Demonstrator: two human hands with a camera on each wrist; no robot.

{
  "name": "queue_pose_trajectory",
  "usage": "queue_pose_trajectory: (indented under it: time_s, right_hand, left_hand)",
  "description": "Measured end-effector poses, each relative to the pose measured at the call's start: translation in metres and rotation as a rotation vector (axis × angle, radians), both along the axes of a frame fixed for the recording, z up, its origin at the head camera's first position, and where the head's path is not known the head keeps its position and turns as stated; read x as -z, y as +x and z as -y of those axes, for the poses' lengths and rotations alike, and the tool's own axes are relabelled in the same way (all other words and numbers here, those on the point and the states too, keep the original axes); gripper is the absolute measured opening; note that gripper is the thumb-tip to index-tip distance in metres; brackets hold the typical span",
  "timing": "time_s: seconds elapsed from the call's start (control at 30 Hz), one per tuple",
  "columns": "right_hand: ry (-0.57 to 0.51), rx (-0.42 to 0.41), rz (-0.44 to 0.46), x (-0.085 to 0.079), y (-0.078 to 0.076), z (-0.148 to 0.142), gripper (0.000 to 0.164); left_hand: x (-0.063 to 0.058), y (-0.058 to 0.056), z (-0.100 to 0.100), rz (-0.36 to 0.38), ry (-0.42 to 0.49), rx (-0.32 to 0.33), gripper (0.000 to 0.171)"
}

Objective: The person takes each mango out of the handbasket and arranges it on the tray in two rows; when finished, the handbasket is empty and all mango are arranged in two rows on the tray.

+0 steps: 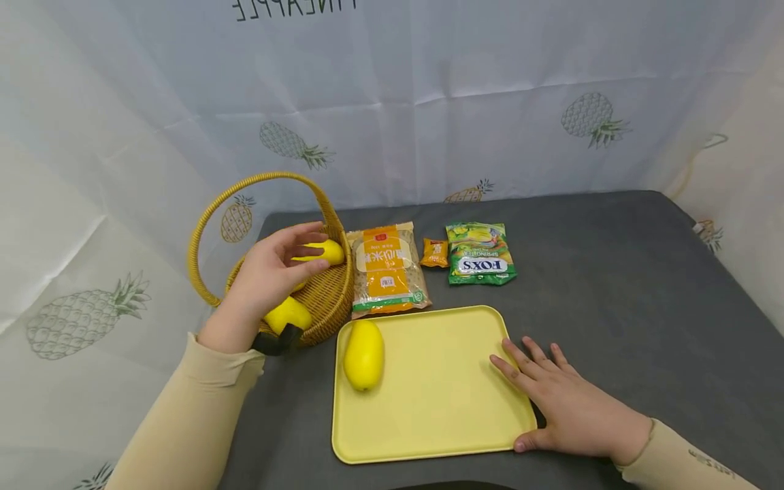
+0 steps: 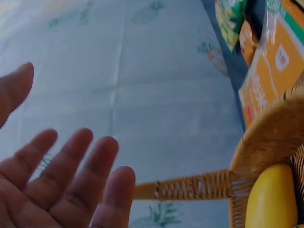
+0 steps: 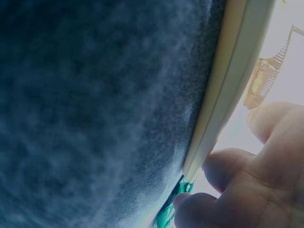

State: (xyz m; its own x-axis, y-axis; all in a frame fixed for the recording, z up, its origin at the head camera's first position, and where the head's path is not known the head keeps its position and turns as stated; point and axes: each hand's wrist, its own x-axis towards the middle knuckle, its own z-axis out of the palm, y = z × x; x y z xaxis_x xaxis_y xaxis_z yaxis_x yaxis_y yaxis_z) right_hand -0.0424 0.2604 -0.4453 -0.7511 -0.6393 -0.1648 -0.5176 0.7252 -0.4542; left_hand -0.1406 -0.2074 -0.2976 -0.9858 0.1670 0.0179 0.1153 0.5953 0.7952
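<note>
- Left hand [image 1: 260, 279]: positioned above the wicker basket [image 1: 341, 303]; fingers extended and slightly bent, thumb set apart from them.
- Far yellow fruit [image 1: 333, 252]: inside the basket, against its right side. In the head view the left fingers partly cover it; in the left wrist view it lies to one side of the fingers, clear of them.
- Near yellow fruit [image 1: 289, 313]: inside the basket at the near side, below the left wrist. A further yellow patch between these two is mostly hidden by the hand.
- Right hand [image 1: 560, 408]: fingers spread along the right rim of the yellow tray [image 1: 437, 446], thumb at the near right corner.
- Tray fruit [image 1: 364, 356]: one oblong yellow fruit, resting lengthwise near the far left corner of the tray, well apart from the right fingers.
- Beyond the tray, left to right: grain bag [image 1: 390, 269], just beside the basket; small orange packet [image 1: 435, 253]; green FOX'S bag [image 1: 482, 255].
- Table [image 1: 618, 292]: covered in dark grey; carries the basket, tray and packages.
</note>
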Motion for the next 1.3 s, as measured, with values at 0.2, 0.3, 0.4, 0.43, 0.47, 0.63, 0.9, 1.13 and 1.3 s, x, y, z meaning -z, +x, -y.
queue_pose_trajectory:
  time_s: [0.2,0.3,0.4,0.43,0.47,0.63,0.9,1.13,1.3]
  right_hand:
    - [-0.007,-0.007,0.015,0.001,0.001,-0.001,0.122]
    - [-0.008,-0.012,0.013,0.001,0.001,-0.001,0.122]
    - [-0.004,-0.014,0.010,0.002,0.001,0.000,0.122]
    - [-0.001,-0.016,0.009,0.002,0.001,0.000,0.122]
    - [-0.003,-0.013,0.013,0.002,0.001,0.000,0.122]
    - [-0.013,-0.015,0.007,0.003,0.002,0.000,0.121]
    - [-0.011,-0.008,0.029,0.001,0.002,0.001,0.121]
    - [-0.008,-0.009,0.001,0.001,0.002,0.001,0.120]
    - [-0.005,0.003,0.030,0.000,0.001,0.000,0.121]
  left_hand:
    - [0.009,-0.043,0.008,0.052,0.085,-0.007,0.062]
    - [0.018,-0.063,0.014,0.062,0.095,-0.025,0.060]
    - [0.027,-0.079,0.020,0.080,0.058,-0.026,0.057]
    - [0.031,-0.084,0.021,0.091,0.037,-0.023,0.057]
    - [0.034,-0.088,0.023,0.099,0.005,-0.017,0.056]
    - [0.051,-0.101,0.028,0.122,-0.158,0.007,0.053]
    - [0.071,-0.115,0.029,0.143,-0.303,0.030,0.056]
    - [0.081,-0.118,0.032,0.173,-0.338,0.007,0.057]
    - [0.081,-0.119,0.035,0.178,-0.376,0.004,0.062]
